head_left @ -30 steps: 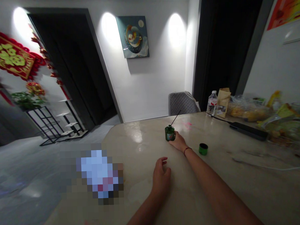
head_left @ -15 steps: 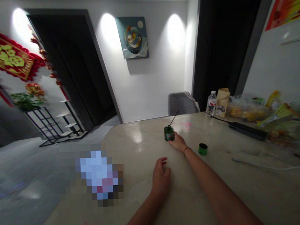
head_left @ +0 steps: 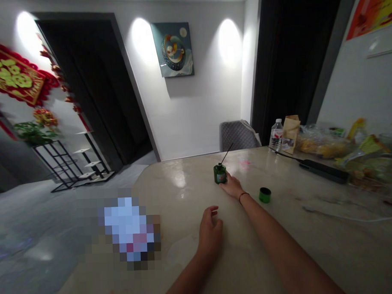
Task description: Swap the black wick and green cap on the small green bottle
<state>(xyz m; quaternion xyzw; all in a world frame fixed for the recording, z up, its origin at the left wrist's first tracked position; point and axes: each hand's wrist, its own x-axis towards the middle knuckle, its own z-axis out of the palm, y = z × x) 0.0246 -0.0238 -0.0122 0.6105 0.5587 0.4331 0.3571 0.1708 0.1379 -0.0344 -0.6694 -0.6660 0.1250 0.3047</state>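
On the table stands a small dark green glass bottle (head_left: 220, 174) with a label. One thin black stick slants up and to the right from its neck. My right hand (head_left: 232, 186), with a dark band round the wrist, has its fingers round the right side of this bottle; some fingertips are hidden behind it. Nearer to me, my left hand (head_left: 211, 228) rests at the table, fingers loosely curled, thumb apart, nothing in it. A green cylindrical cap (head_left: 265, 195) sits to the right of my right wrist.
On the marble-look table (head_left: 172, 203) at the right are a water bottle (head_left: 276, 135), a paper bag (head_left: 291, 134), several food bags (head_left: 327, 143), a black elongated device (head_left: 323, 171) and a white cable (head_left: 349, 219). A blurred patch (head_left: 128, 226) covers something left. A grey chair (head_left: 236, 135) stands beyond.
The green bottle and my right hand have shifted very slightly to the left. My left hand has stayed in place.
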